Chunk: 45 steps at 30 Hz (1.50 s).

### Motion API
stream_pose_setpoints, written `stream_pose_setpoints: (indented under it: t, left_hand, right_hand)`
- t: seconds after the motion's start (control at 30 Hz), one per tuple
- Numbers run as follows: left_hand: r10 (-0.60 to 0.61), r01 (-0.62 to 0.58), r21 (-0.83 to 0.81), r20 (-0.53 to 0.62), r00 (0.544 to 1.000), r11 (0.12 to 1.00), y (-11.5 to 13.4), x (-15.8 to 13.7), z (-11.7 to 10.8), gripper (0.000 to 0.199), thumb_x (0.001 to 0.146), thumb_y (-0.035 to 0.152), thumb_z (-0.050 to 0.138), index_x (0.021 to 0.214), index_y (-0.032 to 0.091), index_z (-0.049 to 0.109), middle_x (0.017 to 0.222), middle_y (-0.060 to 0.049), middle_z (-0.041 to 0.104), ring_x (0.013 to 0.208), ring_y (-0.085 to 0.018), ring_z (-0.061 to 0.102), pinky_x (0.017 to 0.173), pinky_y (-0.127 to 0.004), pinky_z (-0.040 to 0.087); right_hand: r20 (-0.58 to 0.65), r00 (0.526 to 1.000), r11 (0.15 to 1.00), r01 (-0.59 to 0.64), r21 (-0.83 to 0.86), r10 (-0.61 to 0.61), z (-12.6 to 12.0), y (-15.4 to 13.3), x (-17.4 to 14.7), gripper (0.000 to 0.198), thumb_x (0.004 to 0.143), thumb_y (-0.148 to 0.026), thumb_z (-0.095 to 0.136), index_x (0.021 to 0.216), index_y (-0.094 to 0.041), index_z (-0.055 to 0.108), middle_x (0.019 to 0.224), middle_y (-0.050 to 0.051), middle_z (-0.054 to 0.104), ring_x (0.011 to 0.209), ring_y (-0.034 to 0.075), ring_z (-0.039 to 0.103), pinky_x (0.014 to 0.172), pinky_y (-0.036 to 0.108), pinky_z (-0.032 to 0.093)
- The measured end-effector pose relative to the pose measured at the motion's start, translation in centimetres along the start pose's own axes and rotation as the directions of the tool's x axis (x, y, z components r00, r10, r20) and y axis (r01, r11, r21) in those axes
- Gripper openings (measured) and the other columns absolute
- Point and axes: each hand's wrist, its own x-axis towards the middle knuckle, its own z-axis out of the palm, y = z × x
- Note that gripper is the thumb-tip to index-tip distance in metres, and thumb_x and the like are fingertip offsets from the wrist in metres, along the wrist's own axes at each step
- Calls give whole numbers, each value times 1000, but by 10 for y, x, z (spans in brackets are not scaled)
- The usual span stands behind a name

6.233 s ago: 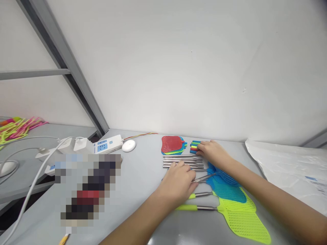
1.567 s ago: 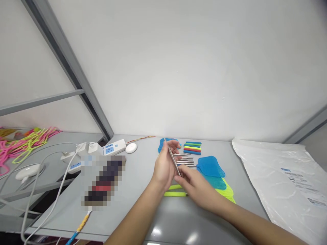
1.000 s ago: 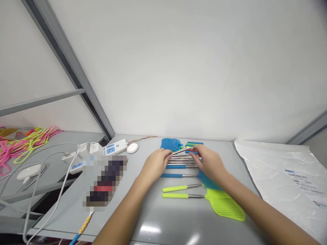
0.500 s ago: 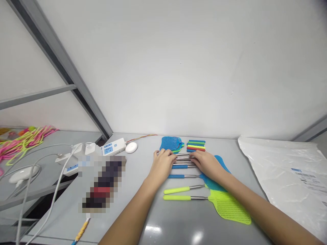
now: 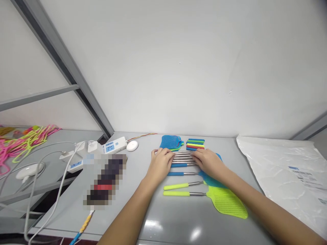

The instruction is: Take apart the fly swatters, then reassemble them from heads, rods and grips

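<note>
Several thin metal rods (image 5: 183, 157) lie side by side on the table between my hands. My left hand (image 5: 161, 162) has its fingers curled over their left ends, and my right hand (image 5: 205, 161) closes over the right ends. Just nearer to me are blue-handled fly swatters; one blue handle (image 5: 175, 174) points left, and the blue heads are partly under my right hand and forearm. Nearest me, two yellow-green handles (image 5: 176, 193) point left, with a yellow-green swatter head (image 5: 228, 203) at the right.
Behind the rods sit stacked swatter heads (image 5: 170, 142) and a row of coloured handle grips (image 5: 195, 144). To the left are a power strip (image 5: 114, 146), a round white device (image 5: 132, 146), a blurred-out object (image 5: 106, 180) and cables. A white plastic bag (image 5: 278, 170) lies right.
The camera view has shifted slightly, so the table items appear a little higher. Both hands stay at the rod ends, with hardly any movement.
</note>
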Motion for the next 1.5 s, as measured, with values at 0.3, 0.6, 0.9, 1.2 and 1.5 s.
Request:
stream_pose_setpoints:
  t: [0.3, 0.6, 0.9, 1.2, 1.5]
  left_hand:
    - [145, -142, -48, 73, 987, 989, 38, -27, 5, 17, 92, 29, 48, 90, 25, 65, 102, -5, 61, 101, -23, 47, 85, -40, 29]
    - [199, -201, 35, 46, 979, 979, 39, -27, -5, 20, 92, 35, 46, 97, 24, 62, 94, -6, 63, 93, -22, 50, 97, -47, 22]
    - [253, -247, -74, 92, 963, 966, 35, -29, 1, 23, 90, 42, 50, 93, 24, 63, 86, -4, 61, 87, -21, 51, 87, -38, 28]
    - [321, -318, -51, 110, 941, 947, 50, -28, 1, 21, 94, 34, 42, 93, 23, 60, 80, -5, 59, 79, -20, 52, 75, -34, 28]
    - [253, -278, 55, 273, 928, 959, 68, -38, -12, 26, 97, 33, 36, 87, 20, 57, 82, -6, 62, 78, -21, 57, 67, -32, 31]
  right_hand:
    - [107, 992, 997, 74, -1, -74, -1, -9, -39, 16, 91, -31, 53, 89, -21, 65, 89, 4, 57, 85, 18, 53, 74, 31, 37]
    - [26, 996, 992, 89, -90, -87, -27, -24, -48, 11, 89, -20, 46, 82, -20, 54, 96, 7, 57, 95, 23, 49, 85, 39, 35]
    - [81, 994, 997, 78, 4, -78, -29, -9, -68, 9, 89, -20, 45, 82, -21, 49, 79, 1, 57, 79, 18, 50, 96, 43, 29]
    - [44, 995, 994, 91, 60, -94, -42, -18, -69, 10, 92, -24, 45, 85, -21, 51, 83, 3, 58, 81, 19, 48, 82, 36, 35]
    - [206, 969, 990, 131, 47, -138, -27, -44, -62, 21, 97, -21, 35, 81, -20, 49, 77, 0, 62, 64, 15, 50, 69, 31, 31]
